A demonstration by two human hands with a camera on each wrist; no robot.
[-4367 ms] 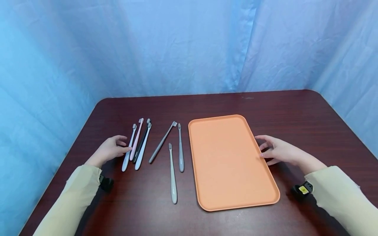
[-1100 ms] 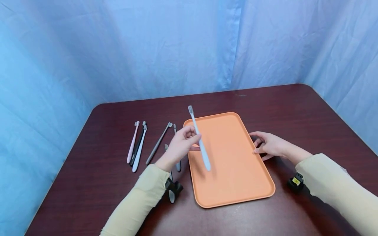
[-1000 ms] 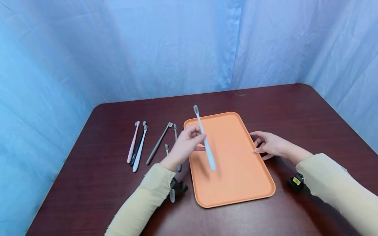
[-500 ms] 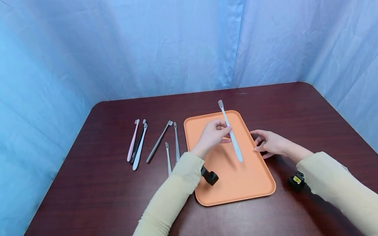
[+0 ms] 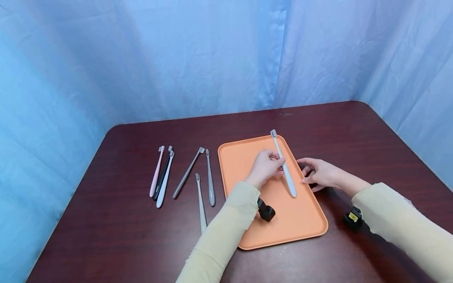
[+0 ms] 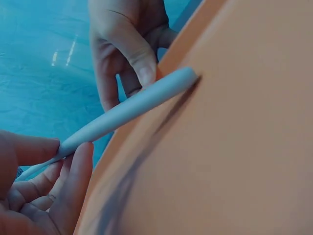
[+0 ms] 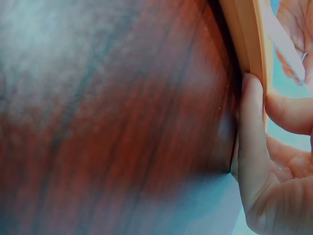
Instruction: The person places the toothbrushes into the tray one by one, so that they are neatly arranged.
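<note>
Now, change: my left hand (image 5: 265,167) has carried the pale brush (image 5: 284,169) from the row on the worktop (image 5: 124,232) across to the right side of the tray (image 5: 247,243); half a second back it hung higher, and now its handle end is down on the tray floor.
Left hand: fingers and thumb pinching the brush (image 6: 127,107) near its middle; bristle end points away from me, past the far rim.
Right hand: my right hand (image 5: 320,173) lies just right of the brush, fingers fairly straight, with fingertips (image 7: 252,127) pressed against the tray's outer rim (image 7: 254,44), as it was all along.
Brush place: between my two hands, handle tip touching the tray (image 6: 234,161), slanted, not yet lying flat.
Meaning: I judge the first brush is nearly set down; only the release remains.
Left behind: six brushes (image 5: 166,179) lie well to the left of my left hand, on the worktop.
</note>
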